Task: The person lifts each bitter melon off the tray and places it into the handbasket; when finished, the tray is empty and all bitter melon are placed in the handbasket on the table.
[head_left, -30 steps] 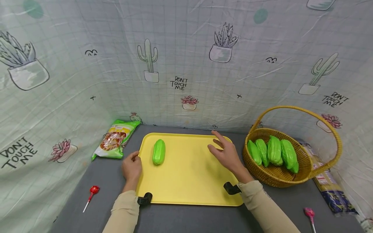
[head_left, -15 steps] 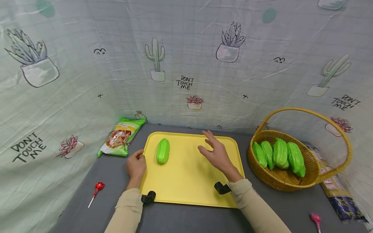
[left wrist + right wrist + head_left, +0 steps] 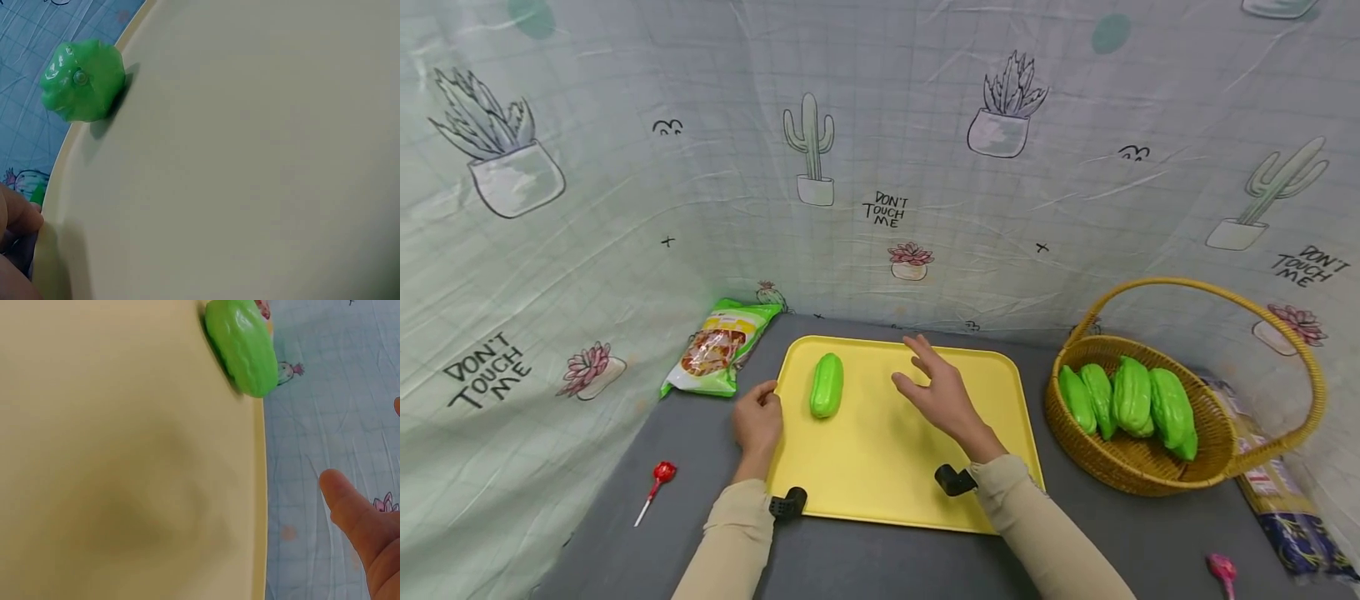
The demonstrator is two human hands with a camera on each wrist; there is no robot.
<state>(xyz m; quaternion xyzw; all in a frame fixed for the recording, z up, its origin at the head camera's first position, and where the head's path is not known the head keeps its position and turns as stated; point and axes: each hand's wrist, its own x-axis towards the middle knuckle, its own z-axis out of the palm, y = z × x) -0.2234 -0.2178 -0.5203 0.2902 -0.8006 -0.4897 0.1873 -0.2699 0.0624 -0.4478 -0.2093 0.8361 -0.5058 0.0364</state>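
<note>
A glossy green ridged vegetable [image 3: 827, 385], its exact kind unclear, lies on the left part of the yellow tray [image 3: 880, 492]. The left wrist view shows the stem end of this green vegetable [image 3: 84, 81]. My left hand [image 3: 757, 423] rests by the tray's left rim with loosely curled fingers; a fingertip [image 3: 31, 215] meets the rim from outside. Over the tray's middle, to the right of the vegetable, hovers my right hand [image 3: 937, 395], fingers spread and holding nothing. The right wrist view has one finger [image 3: 350, 503] apart from the green vegetable [image 3: 242, 347].
A wicker basket [image 3: 1127, 479] with several similar green vegetables [image 3: 1132, 393] stands on the right, a long packet [image 3: 1285, 500] beyond it. At the left are a snack bag [image 3: 721, 346] and a red lollipop [image 3: 663, 472]. A pink lollipop [image 3: 1222, 568] lies front right.
My right hand has moved left over the tray, toward the green vegetable. The left hand keeps its place at the rim. The head view has turned slightly to the left.
</note>
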